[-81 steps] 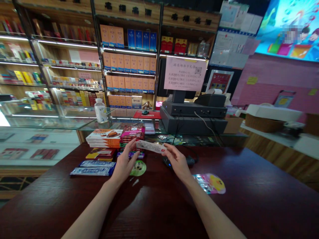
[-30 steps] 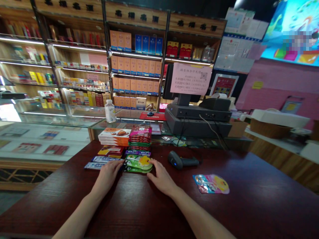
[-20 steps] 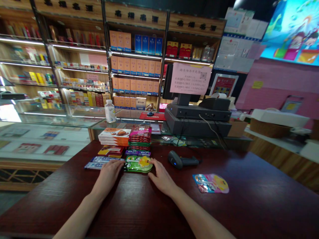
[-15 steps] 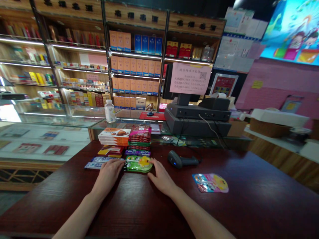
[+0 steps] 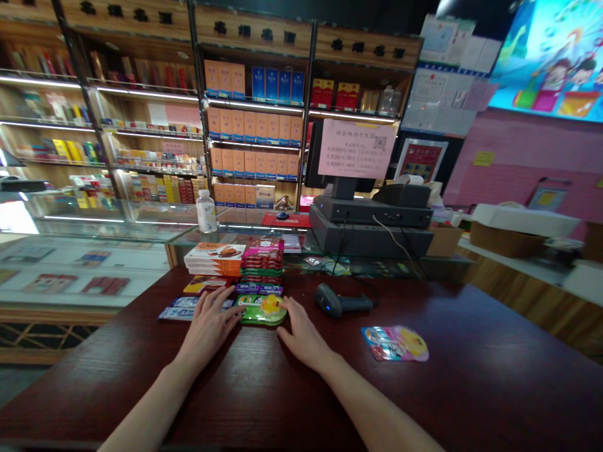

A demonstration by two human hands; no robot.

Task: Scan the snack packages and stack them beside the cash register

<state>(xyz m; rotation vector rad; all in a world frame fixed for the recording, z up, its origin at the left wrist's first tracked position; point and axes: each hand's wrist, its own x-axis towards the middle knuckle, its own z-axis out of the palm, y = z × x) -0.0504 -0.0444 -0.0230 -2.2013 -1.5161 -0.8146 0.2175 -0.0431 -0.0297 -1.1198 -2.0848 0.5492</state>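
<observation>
My left hand (image 5: 210,326) lies flat on the dark wooden counter (image 5: 301,389), fingers spread, its tips at the left edge of a small stack of green packets (image 5: 262,310) with a yellow duck on top. My right hand (image 5: 301,336) also rests flat, fingertips touching the stack's right edge. Neither hand holds anything. Behind the stack lie purple packets (image 5: 259,289) and taller piles of red, green and pink packets (image 5: 262,258). Orange boxes (image 5: 214,258) and blue bars (image 5: 181,309) lie by my left hand.
A black barcode scanner (image 5: 336,301) lies right of my hands. A pink blister packet (image 5: 394,343) lies farther right. A till with a monitor (image 5: 367,213) stands behind the counter. Glass display cases (image 5: 89,245), a bottle (image 5: 206,211) and stocked shelves fill the left and back.
Earlier both hands held a white slip above the counter. They then came down beside the green packet stack and squared it; now the left fingers have spread and moved slightly forward.
</observation>
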